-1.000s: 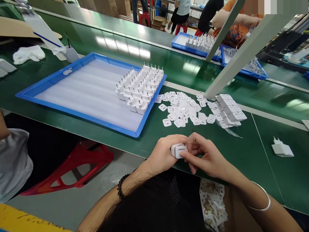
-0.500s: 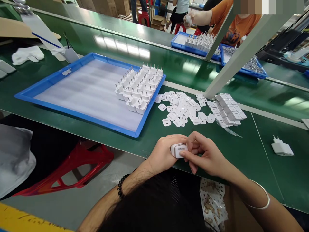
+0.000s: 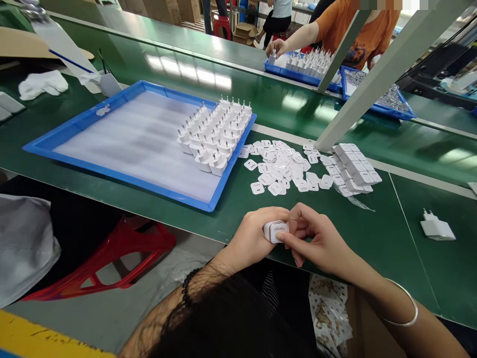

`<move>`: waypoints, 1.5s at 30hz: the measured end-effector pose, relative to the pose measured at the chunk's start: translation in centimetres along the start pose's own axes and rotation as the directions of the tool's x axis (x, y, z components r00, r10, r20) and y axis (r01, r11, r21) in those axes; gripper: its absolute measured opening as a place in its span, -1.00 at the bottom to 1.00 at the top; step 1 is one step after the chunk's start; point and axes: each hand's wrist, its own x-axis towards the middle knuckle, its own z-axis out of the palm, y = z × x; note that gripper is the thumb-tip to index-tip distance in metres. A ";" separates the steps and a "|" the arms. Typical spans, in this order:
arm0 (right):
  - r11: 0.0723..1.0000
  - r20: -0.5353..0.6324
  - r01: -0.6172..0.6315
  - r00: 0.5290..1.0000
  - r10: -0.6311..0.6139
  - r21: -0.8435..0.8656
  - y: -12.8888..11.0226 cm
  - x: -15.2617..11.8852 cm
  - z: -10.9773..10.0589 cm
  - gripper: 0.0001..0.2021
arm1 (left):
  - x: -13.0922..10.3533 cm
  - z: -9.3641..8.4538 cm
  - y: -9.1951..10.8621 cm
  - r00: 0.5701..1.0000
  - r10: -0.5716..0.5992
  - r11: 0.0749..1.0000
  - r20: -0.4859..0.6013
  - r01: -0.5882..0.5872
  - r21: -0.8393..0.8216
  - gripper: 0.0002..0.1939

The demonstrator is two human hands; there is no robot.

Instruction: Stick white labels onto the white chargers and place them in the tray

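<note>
Near the table's front edge, my left hand [image 3: 255, 233] is closed around a white plug charger, mostly hidden by the fingers. Its rounded-square cover plate [image 3: 276, 231] with grey printing faces up at me. My right hand [image 3: 315, 236] pinches the right edge of that plate, thumb on its face and fingers curled behind. Just beyond my hands lies a loose heap of similar white plates [image 3: 278, 169]. Further right are neat stacks of them [image 3: 356, 166]. To the left, several white plug chargers [image 3: 216, 134] stand pins-up in a blue tray [image 3: 122, 184].
A single charger [image 3: 437, 227] lies at the right. A slanted metal post [image 3: 376, 84] rises behind the stacks. Across the line, a person in an orange shirt [image 3: 335, 30] reaches into another blue tray [image 3: 309, 79]. A white glove [image 3: 42, 84] lies far left. A red stool [image 3: 112, 268] stands below.
My hands keep nearly the same grip on the charger and plate. Across the line, the other person's hand has lowered to the left end of their tray with a plug piece.
</note>
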 end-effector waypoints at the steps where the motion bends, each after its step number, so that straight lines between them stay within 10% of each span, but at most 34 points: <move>1: 1.000 -0.012 -0.001 1.000 0.001 -0.028 0.0 0.0 0.0 -0.78 | 0.0 0.0 0.0 1.000 0.001 1.000 0.001 -0.001 -0.007 -0.88; 9: 0.875 -0.292 0.106 0.918 -0.269 -0.472 0.3 0.3 -0.2 -0.73 | 0.0 0.2 -0.2 0.996 0.025 0.998 -0.091 -0.030 -0.054 -0.82; 15: 0.983 -0.043 0.174 0.983 -0.177 -0.056 0.7 1.2 0.0 -0.54 | -0.1 0.7 0.0 1.000 0.016 0.996 -0.020 -0.018 -0.085 -0.84; 23: 0.983 -0.056 0.177 0.983 -0.175 0.042 1.0 1.3 0.7 -0.77 | -0.5 0.7 0.1 0.999 -0.029 0.998 -0.015 0.028 -0.061 -0.90; 31: 0.946 0.020 0.092 0.994 -0.104 0.311 0.7 1.0 -1.1 -0.54 | 0.0 0.6 0.5 0.996 0.009 0.978 -0.085 -0.027 -0.209 -0.70; 35: 0.980 0.100 0.180 0.977 -0.188 0.084 0.9 0.6 -1.5 -0.26 | -0.5 0.2 0.8 0.982 -0.092 0.913 -0.168 0.016 -0.408 -0.61; 37: 0.973 -0.009 0.213 0.977 -0.214 -0.084 1.5 0.6 -0.9 -0.44 | -1.0 0.1 1.1 0.970 -0.152 0.889 -0.188 0.052 -0.455 -0.59; 42: 0.931 -0.053 0.293 0.949 -0.311 -0.216 2.2 1.9 0.6 -0.66 | -2.8 -2.3 2.2 0.922 -0.113 0.989 -0.371 0.067 -0.134 -0.52; 45: 0.925 -0.094 0.253 0.953 -0.289 -0.284 0.4 3.5 0.6 -0.67 | -3.5 -6.7 3.1 0.858 -0.158 0.935 -0.488 0.289 0.206 -0.47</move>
